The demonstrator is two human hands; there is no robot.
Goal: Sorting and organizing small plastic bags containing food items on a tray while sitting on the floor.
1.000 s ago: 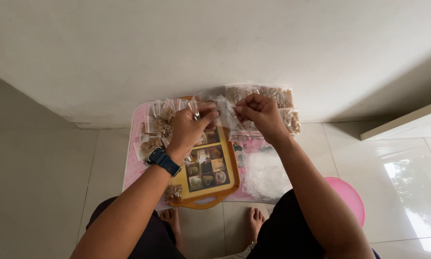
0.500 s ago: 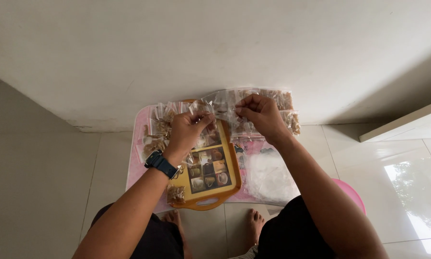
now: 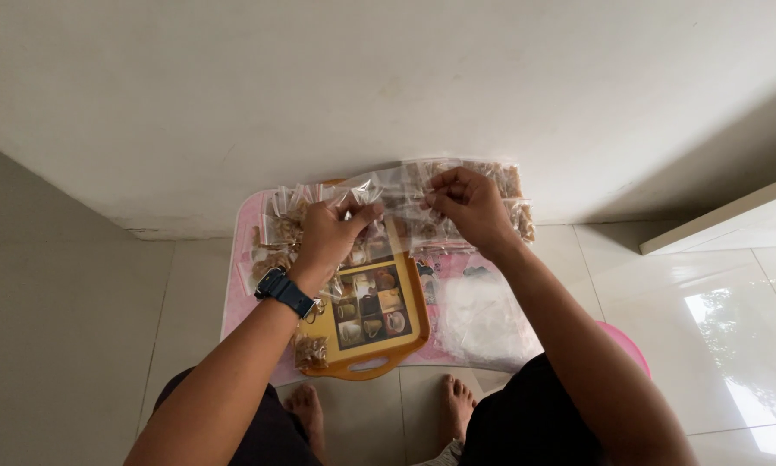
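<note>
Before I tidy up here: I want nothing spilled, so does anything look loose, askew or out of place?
Nothing looks spilled. One small filled bag lies alone at the near corner of the tray, apart from the filled bags at the far left. Both hands, left and right, hold a clear bag above the tray.

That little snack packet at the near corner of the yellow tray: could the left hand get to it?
Probably yes. The snack packet lies uncovered just below the left hand, though that hand now pinches a clear plastic bag with the right hand.
</note>
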